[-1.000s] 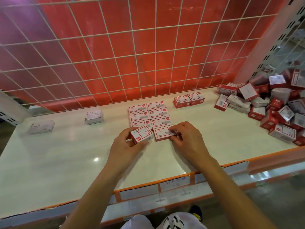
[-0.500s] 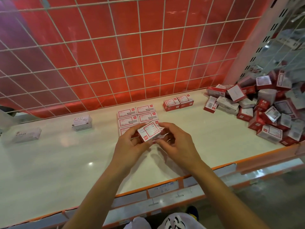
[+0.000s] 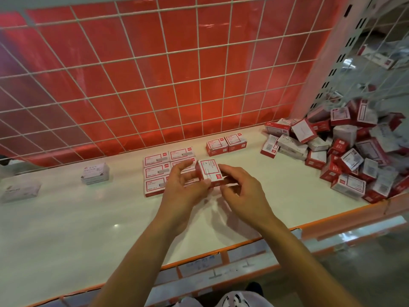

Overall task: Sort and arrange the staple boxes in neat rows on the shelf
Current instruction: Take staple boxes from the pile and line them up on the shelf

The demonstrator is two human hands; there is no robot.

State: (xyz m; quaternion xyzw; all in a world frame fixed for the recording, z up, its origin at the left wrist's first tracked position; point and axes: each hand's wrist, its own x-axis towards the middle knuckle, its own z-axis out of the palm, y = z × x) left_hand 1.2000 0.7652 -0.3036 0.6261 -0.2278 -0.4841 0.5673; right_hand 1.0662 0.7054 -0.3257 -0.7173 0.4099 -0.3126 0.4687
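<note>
A red-and-white staple box [image 3: 209,173] is lifted just above the shelf, tilted, between both hands. My left hand [image 3: 182,191] pinches its left end, and my right hand [image 3: 241,192] grips its right end with a finger over the top edge. Right behind it, flat red-and-white boxes [image 3: 156,171] lie in two neat columns, partly hidden by my left fingers. A separate pair of boxes [image 3: 226,143] sits further back. A loose pile of staple boxes [image 3: 354,156] fills the shelf's right end.
Two white boxes [image 3: 95,174] [image 3: 20,191] stand apart on the left of the white shelf [image 3: 88,229]. A white wire grid [image 3: 155,85] over red backing closes the back, and wire mesh bounds the right side. An orange lip [image 3: 221,254] runs along the front edge.
The box that my left hand held low beside the rows has been lifted and turned; my right hand left the box it was pressing into the row and joined on the lifted one.
</note>
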